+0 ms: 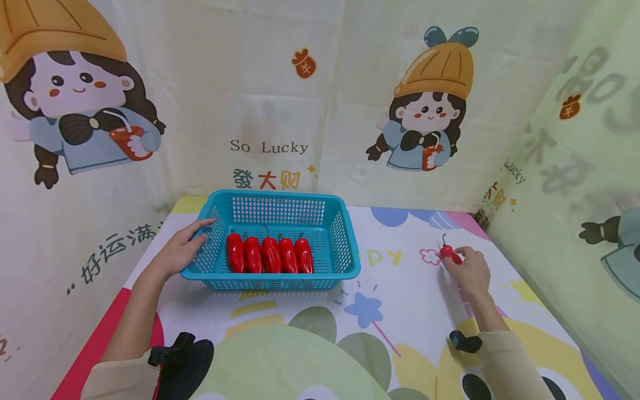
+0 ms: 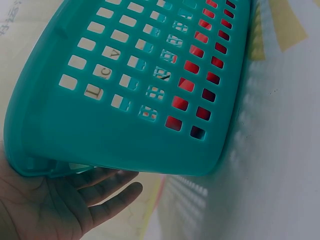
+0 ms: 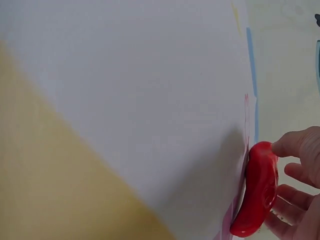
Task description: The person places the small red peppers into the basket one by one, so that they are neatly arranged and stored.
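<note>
At the left, my left hand (image 1: 181, 249) holds the short end of a turquoise plastic basket (image 1: 280, 282) by its rim. Below that rim, fingers (image 2: 117, 200) extend along the outside of the wall in the left wrist view. Several glossy red peppers (image 1: 271, 255) lie side by side in the basket, stems toward its far side. Off to the basket's right, my right hand (image 1: 471, 269) pinches another red pepper (image 1: 450, 254), its thin dark stem pointing up and away. In the right wrist view this pepper (image 3: 257, 192) is close to the tabletop, with fingertips along one side.
A printed cloth (image 1: 320, 322) with cartoon shapes covers the table. Pale printed sheets (image 1: 345, 111) hang behind it and along both sides. Black wrist devices (image 1: 182, 355) are strapped over both sleeves.
</note>
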The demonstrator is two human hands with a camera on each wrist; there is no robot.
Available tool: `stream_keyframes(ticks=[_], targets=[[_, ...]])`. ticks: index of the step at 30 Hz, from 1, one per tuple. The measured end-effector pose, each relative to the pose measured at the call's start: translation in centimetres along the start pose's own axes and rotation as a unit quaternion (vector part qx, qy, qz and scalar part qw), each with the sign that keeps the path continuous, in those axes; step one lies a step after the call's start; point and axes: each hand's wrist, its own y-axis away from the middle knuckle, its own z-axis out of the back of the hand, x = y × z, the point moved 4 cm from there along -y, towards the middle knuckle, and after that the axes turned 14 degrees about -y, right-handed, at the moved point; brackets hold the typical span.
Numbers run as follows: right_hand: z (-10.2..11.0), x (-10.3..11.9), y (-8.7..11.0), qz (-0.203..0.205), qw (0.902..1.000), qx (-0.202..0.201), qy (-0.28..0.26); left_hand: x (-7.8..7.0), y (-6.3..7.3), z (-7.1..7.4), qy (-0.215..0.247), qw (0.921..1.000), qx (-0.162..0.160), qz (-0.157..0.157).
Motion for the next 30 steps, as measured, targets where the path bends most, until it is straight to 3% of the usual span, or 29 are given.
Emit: stream_keyframes(ticks=[9, 21, 30], targets=[[0.1, -0.6, -0.1, -0.003, 0.9994, 0.033, 0.011, 0.0, -0.1, 0.0, 0.0, 1.0, 0.002, 0.002], [0.0, -1.5, -0.3, 0.04, 0.9981, 0.009, 0.045, 0.3, 0.0, -0.1, -0.003, 1.0, -0.001, 0.002], [0.2, -1.6, -0.3, 0.017, 0.9995, 0.008, 0.024, 0.0, -0.1, 0.0, -0.005, 1.0, 0.0, 0.001]])
